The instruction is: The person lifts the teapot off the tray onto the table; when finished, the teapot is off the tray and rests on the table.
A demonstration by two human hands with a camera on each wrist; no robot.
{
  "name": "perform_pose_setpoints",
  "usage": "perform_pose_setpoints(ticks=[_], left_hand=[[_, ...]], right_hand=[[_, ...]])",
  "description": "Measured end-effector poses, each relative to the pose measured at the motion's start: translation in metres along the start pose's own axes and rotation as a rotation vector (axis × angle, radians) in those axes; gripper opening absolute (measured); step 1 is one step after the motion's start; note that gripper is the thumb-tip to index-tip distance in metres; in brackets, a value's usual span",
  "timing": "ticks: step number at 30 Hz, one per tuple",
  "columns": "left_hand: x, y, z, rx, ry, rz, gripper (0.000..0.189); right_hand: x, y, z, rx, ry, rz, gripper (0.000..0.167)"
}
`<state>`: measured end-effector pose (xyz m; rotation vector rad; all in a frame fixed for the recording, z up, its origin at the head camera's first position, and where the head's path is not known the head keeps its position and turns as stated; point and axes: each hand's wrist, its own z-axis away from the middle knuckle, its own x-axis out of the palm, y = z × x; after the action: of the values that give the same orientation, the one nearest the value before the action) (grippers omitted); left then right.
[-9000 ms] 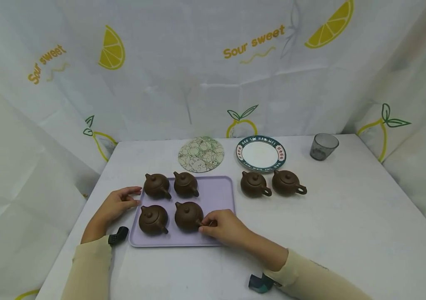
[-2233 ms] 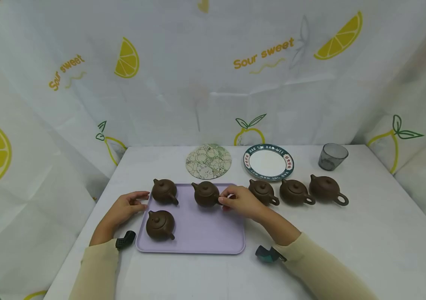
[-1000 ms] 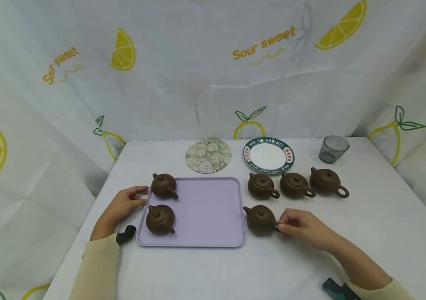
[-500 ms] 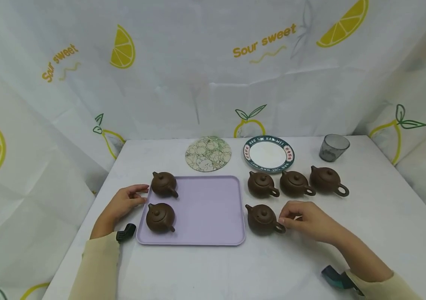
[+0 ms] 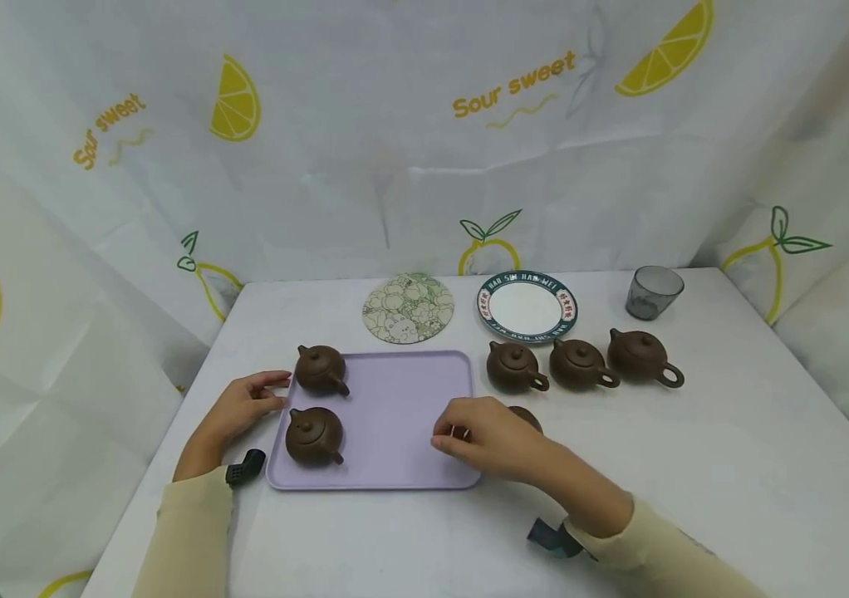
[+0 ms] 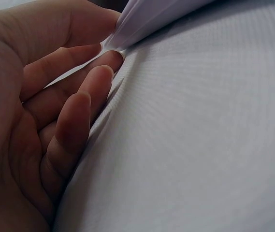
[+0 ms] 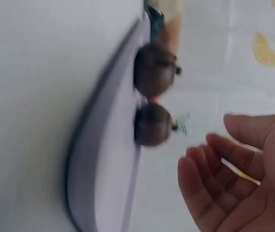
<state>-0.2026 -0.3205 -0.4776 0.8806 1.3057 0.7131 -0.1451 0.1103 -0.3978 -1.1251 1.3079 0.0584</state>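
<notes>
My right hand [image 5: 495,440] hovers over the right side of the lilac tray [image 5: 402,465], fingers bent loosely with nothing between them. In the right wrist view its thumb and fingertips stand apart. My left hand [image 5: 233,415] rests at the tray's left edge; in the left wrist view its thumb touches the tray wall [image 6: 147,19]. Two brown teapots, a rear one [image 5: 320,370] and a front one [image 5: 315,436], stand along the tray's left side. Another teapot [image 5: 525,417], on the table right of the tray, is mostly hidden behind my right hand.
Right of the tray, three brown teapots stand in a row: a left one [image 5: 512,365], a middle one [image 5: 577,364] and a right one [image 5: 640,355]. Behind are a round patterned mat [image 5: 408,309], a green-rimmed plate [image 5: 527,307] and a grey glass [image 5: 654,292].
My right hand carried teapots from the tray to the table on its right, the latest in front of the row. It let go and swung left over the tray. My left hand stayed put.
</notes>
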Motion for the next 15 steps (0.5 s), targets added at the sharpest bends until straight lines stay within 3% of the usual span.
perform_pose_setpoints(ticks=[4,10,15], left_hand=[[0.001,-0.002,0.000,-0.011,0.007,-0.005,0.053],[0.000,-0.005,-0.001,-0.009,0.002,-0.031,0.052],[0.001,-0.003,-0.001,0.004,0.007,-0.029,0.051]], right_hand=[[0.034,-0.017,-0.026,0.001,-0.004,0.070,0.012],[0.079,-0.037,-0.060,0.079,-0.069,0.023,0.030],[0.096,-0.043,-0.075,0.071,-0.071,0.023,0.022]])
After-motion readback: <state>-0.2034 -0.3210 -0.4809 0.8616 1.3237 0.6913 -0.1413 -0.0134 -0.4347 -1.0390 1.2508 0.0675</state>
